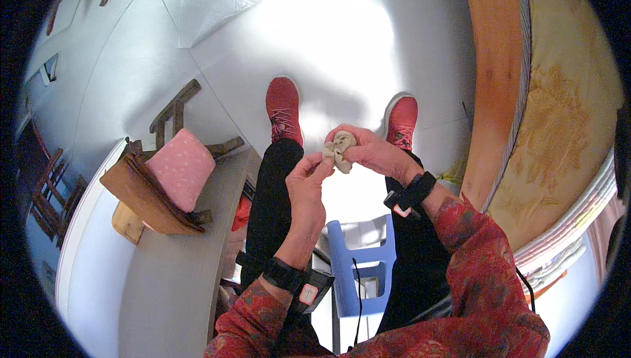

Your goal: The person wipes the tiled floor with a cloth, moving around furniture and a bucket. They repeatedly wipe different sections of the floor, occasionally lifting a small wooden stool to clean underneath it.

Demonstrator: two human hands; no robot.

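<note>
Cloth (pixel 341 142): a small beige bundle, bunched and twisted, held up between both hands, above the floor (pixel 430 36) and between the lower legs in view.
Left hand (pixel 305 187): thumb and fingertips pinch the cloth's left side; the wrist is below and to the left.
Right hand (pixel 376 153): thumb and curled fingers pinch the cloth from the right, just beside the left fingertips.
Wrists: a black band (pixel 284 275) on the left, another black band (pixel 419 189) on the right, each with a small dark unit attached.
Sleeves (pixel 483 263): red, patterned, on both arms.
Shoes (pixel 283 110): red with pale soles, well apart on the floor, beyond the hands.
Trousers (pixel 270 184): black, one leg on either side of the cloth in view.
Stool (pixel 342 272): blue, with openings, low between the legs.
Desk (pixel 167 282): grey top, to the left.
Chair (pixel 148 194): brown wood, overlapping the desk's edge in view, a pink cushion (pixel 181 169) against it.
Bed (pixel 549 134): at the right, yellowish cover with a brown pattern, wooden side board (pixel 493 62).
</note>
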